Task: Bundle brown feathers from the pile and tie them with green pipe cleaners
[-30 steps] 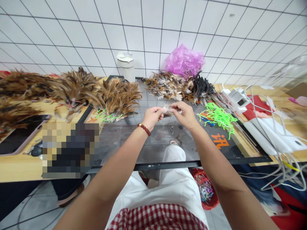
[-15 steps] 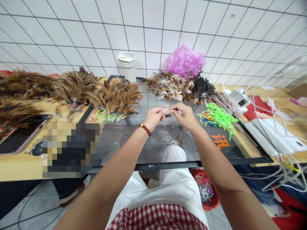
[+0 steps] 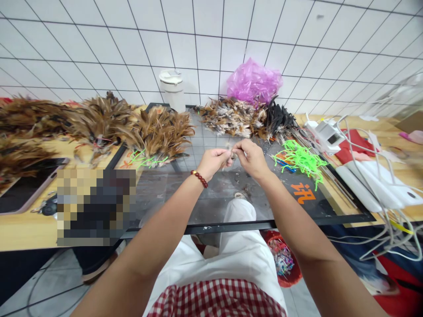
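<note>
Both forearms are stretched forward from the lower edge of the view and are brought together above the dark work mat. The left hand is curled into a loose fist, knuckles up, with thumb and forefinger pinched at its inner side; a red bead bracelet is worn at its wrist. The right hand is turned palm down, its fingers bent and closed toward the left hand. A small feather tuft is gripped between the fingertips of the two hands, which are almost touching, and is held in the air just above the middle of the mat. How many feathers are pinched cannot be told.

A heap of brown feathers is seen to the left of the hands, a mixed pale heap behind them, and a tangle of green ties just to the right. A white cup and a pink bag are set against the tiled wall.
</note>
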`<state>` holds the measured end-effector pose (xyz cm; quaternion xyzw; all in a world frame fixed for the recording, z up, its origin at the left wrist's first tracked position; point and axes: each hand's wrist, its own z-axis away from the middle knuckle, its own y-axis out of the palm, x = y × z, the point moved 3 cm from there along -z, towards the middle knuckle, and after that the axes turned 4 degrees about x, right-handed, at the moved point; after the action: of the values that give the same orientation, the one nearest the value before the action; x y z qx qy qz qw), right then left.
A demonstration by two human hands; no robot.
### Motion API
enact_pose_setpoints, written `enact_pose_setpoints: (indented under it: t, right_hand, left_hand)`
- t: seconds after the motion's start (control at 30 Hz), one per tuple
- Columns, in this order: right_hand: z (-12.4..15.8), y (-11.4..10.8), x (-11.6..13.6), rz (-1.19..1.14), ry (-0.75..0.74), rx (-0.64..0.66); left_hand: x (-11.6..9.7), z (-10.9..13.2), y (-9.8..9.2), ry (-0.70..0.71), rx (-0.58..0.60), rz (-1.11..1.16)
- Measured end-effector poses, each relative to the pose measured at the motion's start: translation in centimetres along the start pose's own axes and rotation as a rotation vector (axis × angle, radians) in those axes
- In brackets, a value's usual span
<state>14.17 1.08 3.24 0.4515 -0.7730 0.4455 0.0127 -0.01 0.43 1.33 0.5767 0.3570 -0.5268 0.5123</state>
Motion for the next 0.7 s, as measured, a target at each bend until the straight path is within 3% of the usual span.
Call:
enact_pose_setpoints:
  t: [0.2, 0.43, 0.7]
  right_hand:
    - [-0.1, -0.2, -1.0, -0.197, 0.089, -0.098]
    - [-0.2, 0.1, -1.0, -0.429, 0.099, 0.023]
    - [-0.2, -0.2, -0.3, -0.315, 0.038, -0.054]
  left_hand:
    - [0.0, -0.2, -0.4, 0.054, 0.033, -0.011]
    - [0.1, -0.3, -0.3, 0.064, 0.085, 0.006]
    - [-0.2, 0.1, 0.4, 0.041, 0.111, 0.055]
